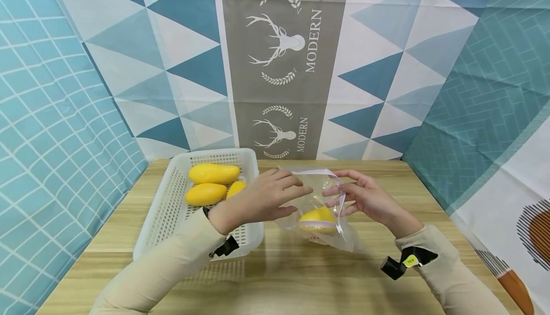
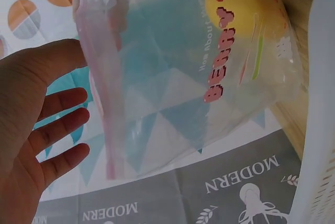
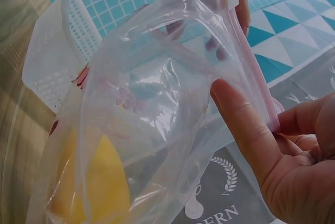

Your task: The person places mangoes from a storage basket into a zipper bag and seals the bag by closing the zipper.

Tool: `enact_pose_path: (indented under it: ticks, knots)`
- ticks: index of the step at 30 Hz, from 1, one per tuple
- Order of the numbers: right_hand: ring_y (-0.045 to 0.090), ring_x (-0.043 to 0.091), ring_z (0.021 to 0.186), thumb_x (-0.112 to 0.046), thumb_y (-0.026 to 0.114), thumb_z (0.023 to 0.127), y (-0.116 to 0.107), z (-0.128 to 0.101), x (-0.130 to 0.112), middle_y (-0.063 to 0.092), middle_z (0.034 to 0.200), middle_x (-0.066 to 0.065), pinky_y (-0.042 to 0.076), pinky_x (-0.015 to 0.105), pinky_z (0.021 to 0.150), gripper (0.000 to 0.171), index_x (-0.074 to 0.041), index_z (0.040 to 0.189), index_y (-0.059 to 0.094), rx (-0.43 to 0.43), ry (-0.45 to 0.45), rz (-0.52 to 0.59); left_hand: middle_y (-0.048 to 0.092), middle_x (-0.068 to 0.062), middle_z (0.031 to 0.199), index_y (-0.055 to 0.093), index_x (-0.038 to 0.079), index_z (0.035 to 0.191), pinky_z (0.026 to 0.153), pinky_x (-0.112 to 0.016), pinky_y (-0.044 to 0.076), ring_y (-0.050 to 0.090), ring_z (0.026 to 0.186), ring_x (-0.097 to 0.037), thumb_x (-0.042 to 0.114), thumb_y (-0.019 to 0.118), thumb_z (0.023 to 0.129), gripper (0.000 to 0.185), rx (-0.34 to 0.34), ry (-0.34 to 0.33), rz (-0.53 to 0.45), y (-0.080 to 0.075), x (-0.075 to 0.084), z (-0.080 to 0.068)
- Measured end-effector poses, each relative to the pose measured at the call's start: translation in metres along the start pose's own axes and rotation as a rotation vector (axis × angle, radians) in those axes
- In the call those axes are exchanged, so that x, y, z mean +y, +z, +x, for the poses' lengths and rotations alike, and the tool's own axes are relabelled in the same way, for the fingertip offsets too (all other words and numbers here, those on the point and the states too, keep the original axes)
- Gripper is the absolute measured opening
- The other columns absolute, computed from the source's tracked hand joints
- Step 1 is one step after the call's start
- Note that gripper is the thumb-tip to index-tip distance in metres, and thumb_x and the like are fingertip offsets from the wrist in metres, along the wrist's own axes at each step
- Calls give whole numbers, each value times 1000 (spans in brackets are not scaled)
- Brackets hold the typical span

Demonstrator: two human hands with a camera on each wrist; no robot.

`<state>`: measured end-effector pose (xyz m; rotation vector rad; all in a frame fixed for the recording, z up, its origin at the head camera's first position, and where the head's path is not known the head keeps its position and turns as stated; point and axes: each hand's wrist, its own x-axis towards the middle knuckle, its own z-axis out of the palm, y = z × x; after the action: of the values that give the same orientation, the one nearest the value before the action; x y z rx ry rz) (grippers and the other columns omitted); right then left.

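A clear zip bag [image 1: 315, 183] with a pink seal strip is held upright over the wooden table [image 1: 301, 277], and one yellow mango [image 1: 318, 220] lies in its bottom. My right hand [image 1: 369, 198] pinches the bag's seal strip between thumb and fingers [image 3: 246, 130]. The left hand [image 1: 262, 198] reaches across to the bag's top with straight, relaxed fingers [image 2: 57, 130]; its thumb lies beside the pink strip without gripping it. Red print on the bag [image 2: 209, 72] shows in the left wrist view, with the mango [image 2: 241, 9] behind it. The same mango [image 3: 99, 182] shows low in the right wrist view.
A white perforated basket [image 1: 163, 200] stands on the table's left side under my left forearm, holding three yellow mangoes [image 1: 213, 173]. Patterned cloth backdrops close in the back and both sides. Bare wood lies in front of the bag and to its right.
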<state>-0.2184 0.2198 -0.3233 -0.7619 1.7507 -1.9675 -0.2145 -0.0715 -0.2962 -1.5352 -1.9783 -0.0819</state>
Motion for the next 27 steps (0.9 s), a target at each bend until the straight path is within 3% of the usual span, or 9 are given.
enact_pose_path:
  ticks: [12, 20, 27]
  knots:
    - [72, 24, 94, -4, 42, 105, -1, 0, -1, 72, 112, 9, 58, 36, 69, 27, -14, 128, 54, -9, -11, 7, 66, -3, 109, 63, 9, 126, 89, -38, 49, 60, 105, -23, 16, 84, 78, 53, 49, -43, -6, -10, -11, -7]
    - [72, 25, 94, -4, 43, 105, -2, -1, 1, 72, 111, 10, 58, 37, 69, 27, -13, 128, 54, -8, -6, 9, 67, -5, 109, 66, 8, 124, 78, -36, 51, 61, 101, -24, 12, 82, 77, 50, 118, -67, -3, -13, -17, -14]
    - [72, 25, 94, -4, 43, 105, -2, -1, 1, 72, 111, 10, 58, 38, 69, 27, -13, 127, 54, 1, -9, 3, 67, -7, 109, 64, 5, 125, 78, -38, 52, 62, 97, -26, 10, 86, 72, 57, 157, -92, 28, -18, -26, -22]
